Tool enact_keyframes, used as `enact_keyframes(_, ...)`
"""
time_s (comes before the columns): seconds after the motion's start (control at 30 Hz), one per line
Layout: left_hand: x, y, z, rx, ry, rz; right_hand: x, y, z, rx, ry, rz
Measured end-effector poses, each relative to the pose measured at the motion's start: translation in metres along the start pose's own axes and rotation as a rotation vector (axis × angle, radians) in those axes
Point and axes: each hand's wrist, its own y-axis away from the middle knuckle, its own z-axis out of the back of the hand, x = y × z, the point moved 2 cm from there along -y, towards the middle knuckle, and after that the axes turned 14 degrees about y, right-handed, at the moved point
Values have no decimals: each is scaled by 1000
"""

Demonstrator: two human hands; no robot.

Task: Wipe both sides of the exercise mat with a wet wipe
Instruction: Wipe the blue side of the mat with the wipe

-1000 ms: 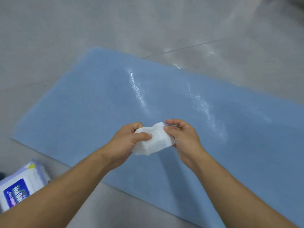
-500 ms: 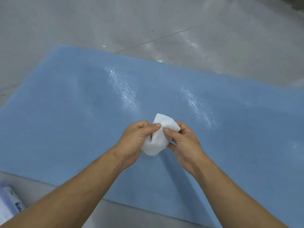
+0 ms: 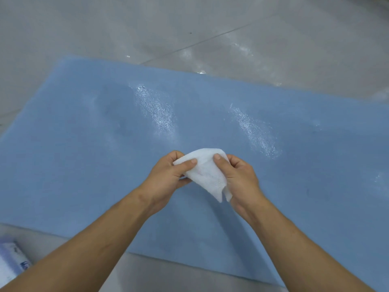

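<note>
While left grip (image 3: 168,175) & right grip (image 3: 240,178) each pinch the wet wipe (image 3: 205,173) by its top edge, it hangs over the exercise mat (image 3: 84,165) (laid flat on the floor (image 3: 126,28)), prob. being spread for wider wiping contact.

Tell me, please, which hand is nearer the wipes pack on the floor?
Left. The left hand is up-right of the pack; the right hand lies farther right.

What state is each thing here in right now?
Wet wipe: crumpled, partly opened, pinched between both hands.
Exercise mat: unrolled flat on the floor, with two shiny streaks.
Left hand: pinches the wipe's left edge.
Right hand: pinches the wipe's right edge.
Wipes pack: lies on the floor beside the mat, mostly out of frame.
</note>
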Motion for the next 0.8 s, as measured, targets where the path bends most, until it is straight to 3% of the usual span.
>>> enact_keyframes(0.1, 2, 1, 3, -88, 11, -44, 1, 3, -6, 2, 5, 16)
enact_keyframes(0.3, 7, 16, 7, -185, -266, -210, 9, 10, -24, 9, -3, 3)
enact_keyframes(0.43, 13, 24, 9, -51, -383, -276, 21, 11, -31, 66, 24, -14)
enact_keyframes(0.6, 4, 28, 13, 17, -275, -241, 30, 14, -47, 189, 96, -13)
enact_keyframes(0.8, -6, 30, 34, -23, -184, -250, 34, 15, -54, 199, 93, -3)
